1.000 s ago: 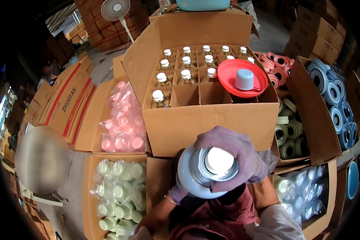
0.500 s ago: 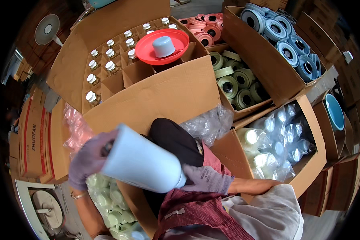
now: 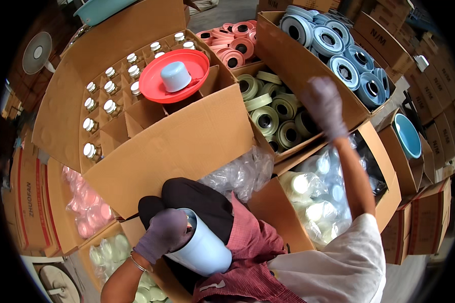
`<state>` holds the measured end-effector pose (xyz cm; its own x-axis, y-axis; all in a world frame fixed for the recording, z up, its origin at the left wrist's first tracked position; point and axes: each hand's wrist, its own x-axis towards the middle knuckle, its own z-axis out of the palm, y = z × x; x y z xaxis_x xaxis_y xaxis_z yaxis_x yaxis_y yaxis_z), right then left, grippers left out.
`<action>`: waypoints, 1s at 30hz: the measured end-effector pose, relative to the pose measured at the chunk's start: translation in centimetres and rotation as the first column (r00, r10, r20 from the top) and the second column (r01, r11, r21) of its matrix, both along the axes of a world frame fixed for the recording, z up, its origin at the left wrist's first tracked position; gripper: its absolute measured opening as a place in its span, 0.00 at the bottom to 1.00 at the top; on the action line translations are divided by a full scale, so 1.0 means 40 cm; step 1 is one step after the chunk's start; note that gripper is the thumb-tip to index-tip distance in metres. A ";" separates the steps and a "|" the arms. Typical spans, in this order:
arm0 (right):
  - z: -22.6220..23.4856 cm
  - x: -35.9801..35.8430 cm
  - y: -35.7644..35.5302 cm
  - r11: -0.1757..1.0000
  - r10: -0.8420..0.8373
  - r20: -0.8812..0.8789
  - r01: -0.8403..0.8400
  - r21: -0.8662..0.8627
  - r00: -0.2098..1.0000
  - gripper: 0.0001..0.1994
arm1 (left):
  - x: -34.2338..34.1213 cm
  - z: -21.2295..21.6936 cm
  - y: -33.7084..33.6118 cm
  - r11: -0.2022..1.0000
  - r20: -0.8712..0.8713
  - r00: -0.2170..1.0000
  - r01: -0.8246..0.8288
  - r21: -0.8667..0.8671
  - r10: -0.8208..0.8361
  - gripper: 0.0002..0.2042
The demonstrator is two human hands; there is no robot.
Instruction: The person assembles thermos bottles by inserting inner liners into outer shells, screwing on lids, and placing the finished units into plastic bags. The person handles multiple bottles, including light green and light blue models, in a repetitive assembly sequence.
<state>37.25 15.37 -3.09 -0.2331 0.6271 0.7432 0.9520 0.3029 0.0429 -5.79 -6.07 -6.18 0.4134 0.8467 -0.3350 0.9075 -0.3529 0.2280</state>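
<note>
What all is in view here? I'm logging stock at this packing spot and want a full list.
bottles: about a dozen showing, white caps, in the divided big box, upper left
red dish: one, with a pale blue cup on it, on top of that box
pink rings: several, box at top centre
green rings: about ten, box in the middle
blue rings: about ten, box upper right
bagged lids: many, pale, box lower right
pink bagged lids: many, box at left
fan: one, upper left
teal bowl: one, right edge
pale blue cylinder: one, on the lap
left hand: gloved, grip on the cylinder
right hand: gloved, raised over the green rings, holding nothing
</note>
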 end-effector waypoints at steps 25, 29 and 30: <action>0.236 0.183 0.009 0.935 0.160 -0.776 -0.347 -0.080 0.610 0.19 | -0.084 -0.017 -0.014 0.785 0.703 0.711 -0.419 0.455 -0.028 0.08; 0.127 -0.210 -0.117 0.157 0.072 -0.992 -0.981 0.113 -0.103 0.23 | -0.005 0.099 0.067 0.897 0.959 -0.073 -0.341 -0.282 0.274 0.24; 0.105 -0.318 -0.150 0.057 -0.079 -0.983 -0.985 0.164 -0.168 0.24 | -0.002 0.093 0.076 0.908 0.812 -0.433 0.040 -0.416 0.391 0.25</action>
